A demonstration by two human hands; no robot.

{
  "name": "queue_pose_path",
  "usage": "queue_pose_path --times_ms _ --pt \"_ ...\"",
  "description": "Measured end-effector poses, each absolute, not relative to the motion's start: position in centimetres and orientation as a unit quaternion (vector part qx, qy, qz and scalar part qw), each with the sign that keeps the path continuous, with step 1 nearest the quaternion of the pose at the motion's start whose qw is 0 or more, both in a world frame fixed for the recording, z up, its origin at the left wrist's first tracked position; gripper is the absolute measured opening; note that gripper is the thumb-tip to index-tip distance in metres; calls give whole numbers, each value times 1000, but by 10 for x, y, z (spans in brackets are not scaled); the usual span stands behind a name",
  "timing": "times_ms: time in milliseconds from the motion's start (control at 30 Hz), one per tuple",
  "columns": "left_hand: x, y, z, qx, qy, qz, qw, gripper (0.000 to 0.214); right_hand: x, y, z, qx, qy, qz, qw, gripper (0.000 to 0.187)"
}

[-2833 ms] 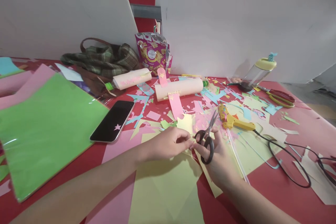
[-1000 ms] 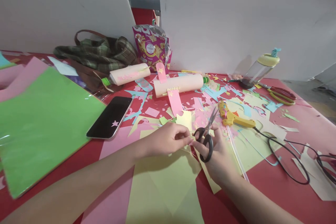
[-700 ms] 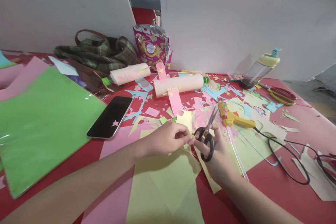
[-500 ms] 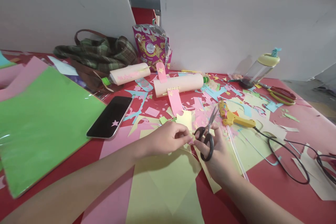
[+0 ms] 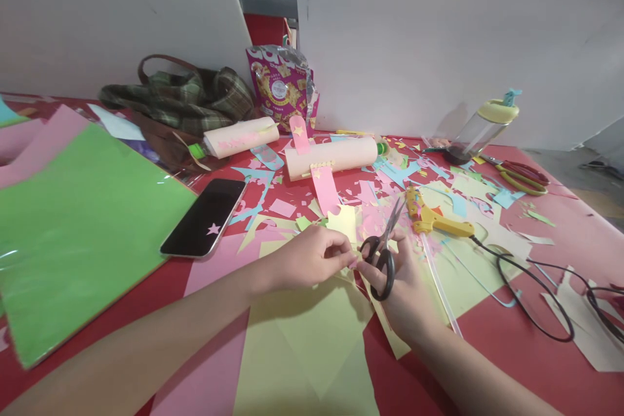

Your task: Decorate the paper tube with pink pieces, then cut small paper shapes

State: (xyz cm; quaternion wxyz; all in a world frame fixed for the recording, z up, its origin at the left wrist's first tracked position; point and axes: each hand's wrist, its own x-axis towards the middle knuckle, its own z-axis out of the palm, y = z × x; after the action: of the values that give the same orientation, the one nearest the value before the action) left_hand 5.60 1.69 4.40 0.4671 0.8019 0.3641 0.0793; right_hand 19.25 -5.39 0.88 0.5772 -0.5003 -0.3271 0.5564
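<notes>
My left hand [image 5: 307, 260] is pinched shut on a small scrap of paper, too small to name its colour for sure, just above the yellow sheets [image 5: 312, 331]. My right hand [image 5: 407, 292] is wrapped round the black-handled scissors [image 5: 385, 247], whose blades point up and away from me. The fingertips of both hands meet at the scrap, close to the scissor handles. A pale pink paper-covered roll [image 5: 331, 156] with a pink strip lies behind them.
A phone [image 5: 205, 216] with a pink star on it lies left of my hands, beside a green sheet [image 5: 73, 234]. A yellow glue gun [image 5: 431, 218] with a black cord [image 5: 531, 296], red-yellow scissors [image 5: 521, 177], a bottle [image 5: 480, 130], a snack bag [image 5: 283, 88] and a plaid bag [image 5: 180, 101] surround scattered paper cuttings.
Almost nothing: both hands stay together at the small scrap, with only slight finger movement. The view shifted slightly since the oldest frame.
</notes>
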Motion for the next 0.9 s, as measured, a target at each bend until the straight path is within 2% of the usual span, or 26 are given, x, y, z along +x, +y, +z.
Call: queue_pose_path --times_ms 200,367,600,900 --pt "54 25 38 796 402 117 437 28 192 -56 8 -484 -320 606 544 26" --pt "45 36 40 778 442 188 406 28 194 -59 4 -415 -373 657 507 19" --pt "38 36 54 789 446 196 374 27 194 -63 10 -319 -393 740 443 26" --pt "42 28 54 818 419 188 348 24 195 -59 8 -338 -407 731 431 28"
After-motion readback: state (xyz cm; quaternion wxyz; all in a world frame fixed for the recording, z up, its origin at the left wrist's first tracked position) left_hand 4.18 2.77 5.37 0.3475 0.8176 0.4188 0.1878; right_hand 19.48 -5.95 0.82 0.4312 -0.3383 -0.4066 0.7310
